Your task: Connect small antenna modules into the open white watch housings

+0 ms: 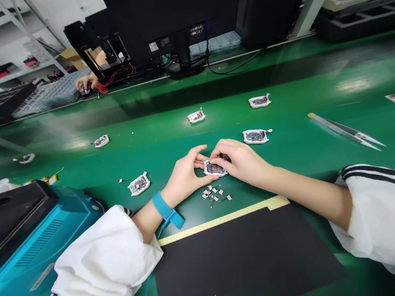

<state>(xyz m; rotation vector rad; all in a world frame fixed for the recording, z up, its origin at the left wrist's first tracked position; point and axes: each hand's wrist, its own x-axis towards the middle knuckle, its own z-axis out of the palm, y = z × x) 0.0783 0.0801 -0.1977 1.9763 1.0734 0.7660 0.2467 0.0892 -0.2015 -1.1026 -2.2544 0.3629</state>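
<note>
A small white-framed circuit board housing (215, 168) is held between both hands over the green bench. My left hand (189, 172), with a blue wrist strap (165, 209) on its wrist, grips the housing's left side between thumb and fingers. From the right, my right hand (240, 160) pinches at the upper right of the same housing; whatever lies under its fingertips is hidden. Just below the hands lies a loose group of small parts with short leads (211, 193). Another open housing (139, 184) rests to the left, and one more (255, 136) lies beyond my right hand.
Tweezers (345, 130) lie at the right. More housings, such as one (196, 116), are spread farther back. A black mat (236, 265) covers the front, and a teal machine (55, 231) stands left. Behind the monitor (178, 13), another person's hand (87, 81) shows.
</note>
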